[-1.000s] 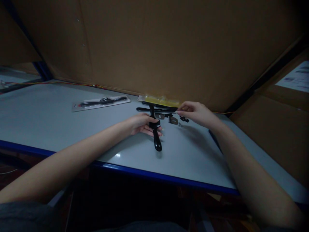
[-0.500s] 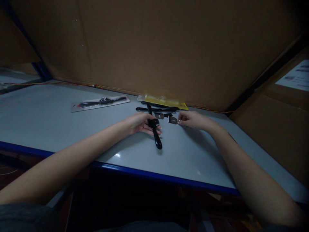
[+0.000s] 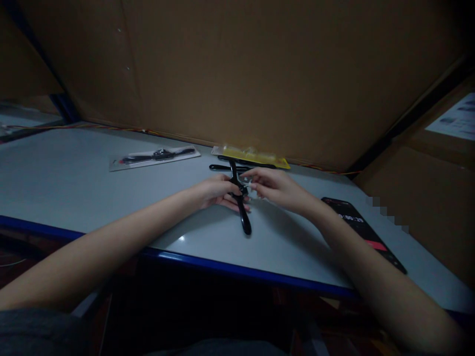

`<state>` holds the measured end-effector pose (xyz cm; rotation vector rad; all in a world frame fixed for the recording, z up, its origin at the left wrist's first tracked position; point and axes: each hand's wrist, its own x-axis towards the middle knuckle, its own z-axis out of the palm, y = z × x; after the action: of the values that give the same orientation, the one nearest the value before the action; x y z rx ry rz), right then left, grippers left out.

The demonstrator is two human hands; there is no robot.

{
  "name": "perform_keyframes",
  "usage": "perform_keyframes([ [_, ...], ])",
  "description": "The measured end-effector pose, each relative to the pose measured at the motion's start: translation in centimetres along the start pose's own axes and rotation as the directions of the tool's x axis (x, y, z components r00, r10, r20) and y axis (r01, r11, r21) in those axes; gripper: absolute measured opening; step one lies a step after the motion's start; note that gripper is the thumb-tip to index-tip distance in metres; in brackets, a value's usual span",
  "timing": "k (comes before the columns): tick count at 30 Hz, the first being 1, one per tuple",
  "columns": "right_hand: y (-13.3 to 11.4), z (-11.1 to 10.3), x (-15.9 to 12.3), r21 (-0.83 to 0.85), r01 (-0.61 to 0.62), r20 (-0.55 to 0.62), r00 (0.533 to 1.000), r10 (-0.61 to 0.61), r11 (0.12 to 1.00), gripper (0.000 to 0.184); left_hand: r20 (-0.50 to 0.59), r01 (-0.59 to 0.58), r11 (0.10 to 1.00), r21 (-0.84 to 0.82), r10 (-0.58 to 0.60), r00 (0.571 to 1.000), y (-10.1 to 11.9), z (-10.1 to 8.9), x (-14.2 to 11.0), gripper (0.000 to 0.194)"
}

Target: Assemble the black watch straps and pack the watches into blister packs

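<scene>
My left hand is closed around the middle of a black spokeshave, its two handles pointing away from me and toward me. Right beside the spokeshave's centre is my right hand, thumb and forefinger pinching a small shiny metal piece whose exact shape is blurred. Behind the hands, another black long-handled tool lies on the table, partly covered by the spokeshave and my fingers. The flat metal plates near it are now mostly hidden by my right hand.
A packaged spokeshave lies at the back left on the grey table. A yellow-backed clear package rests near the cardboard wall. A phone showing a timer is beside my right forearm. Thin wires run along the back edge.
My right hand has moved left from the metal plates to the spokeshave's centre, bringing the small metal piece. The phone has come into view as my forearm shifted. The spokeshave moved slightly.
</scene>
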<state>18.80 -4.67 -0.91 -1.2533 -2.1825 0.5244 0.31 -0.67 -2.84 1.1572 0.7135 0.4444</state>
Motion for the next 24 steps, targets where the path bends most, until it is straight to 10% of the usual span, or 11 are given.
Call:
perform_keyframes([
  [16, -0.89, 1.01, -0.11, -0.378, 0.195, 0.020, 0.979, -0.202, 0.905, 0.025, -0.006, -0.011, 0.999, 0.032, 0.011, 1.000, -0.41, 0.40, -0.09, 0.036],
  [24, -0.54, 0.82, 0.18, -0.210, 0.188, -0.007, 0.981, -0.194, 0.959, 0.023, 0.002, -0.025, 0.999, 0.022, 0.025, 1.000, -0.29, 0.55, -0.24, 0.034],
])
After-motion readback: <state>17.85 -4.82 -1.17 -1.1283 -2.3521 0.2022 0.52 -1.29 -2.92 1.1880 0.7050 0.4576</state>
